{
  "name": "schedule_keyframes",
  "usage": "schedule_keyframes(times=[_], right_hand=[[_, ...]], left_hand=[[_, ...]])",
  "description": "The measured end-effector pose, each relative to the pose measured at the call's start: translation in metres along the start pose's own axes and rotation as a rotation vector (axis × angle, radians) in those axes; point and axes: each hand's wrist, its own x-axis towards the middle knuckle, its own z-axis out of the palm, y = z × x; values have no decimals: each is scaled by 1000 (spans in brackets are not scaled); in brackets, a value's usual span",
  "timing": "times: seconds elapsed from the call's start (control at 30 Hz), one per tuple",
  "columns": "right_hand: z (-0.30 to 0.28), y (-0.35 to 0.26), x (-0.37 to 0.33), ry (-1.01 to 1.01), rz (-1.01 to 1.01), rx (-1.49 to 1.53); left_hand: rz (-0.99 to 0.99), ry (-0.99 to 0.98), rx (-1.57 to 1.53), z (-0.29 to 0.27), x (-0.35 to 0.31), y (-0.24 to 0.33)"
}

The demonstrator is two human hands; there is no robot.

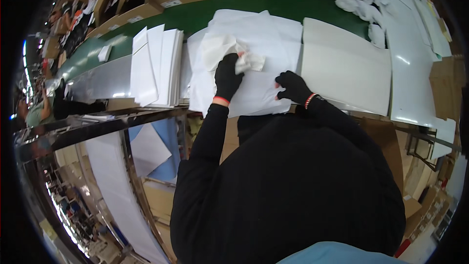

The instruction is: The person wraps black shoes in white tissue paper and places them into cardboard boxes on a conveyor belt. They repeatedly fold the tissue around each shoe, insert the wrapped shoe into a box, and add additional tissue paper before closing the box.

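The left hand has its fingers closed on a crumpled white paper, which lies over the flat white sheets on the table in front of me; the right hand sits at those sheets' right side, fingers curled, though I can't tell if it pinches one; I'd call it partway, one piece bunched but not yet released; the sheets beneath look unworked; the white heap far right may be finished pieces.

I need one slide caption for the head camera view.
Gloved left hand holding crumpled paper over flat white sheets, right hand near their right edge.
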Motion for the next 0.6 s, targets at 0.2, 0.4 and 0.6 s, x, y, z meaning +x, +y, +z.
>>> schedule_keyframes(times=[0.2,0.4,0.6], right_hand=[[-3,22,0,80,81,-19],[-31,18,-4,140,216,135],[-55,-3,-33,147,761,237]], left_hand=[[-465,-130,-1361,-78,39,2],[-149,-104,-240,-1,6,-30],[29,1,11,-6,33,55]])
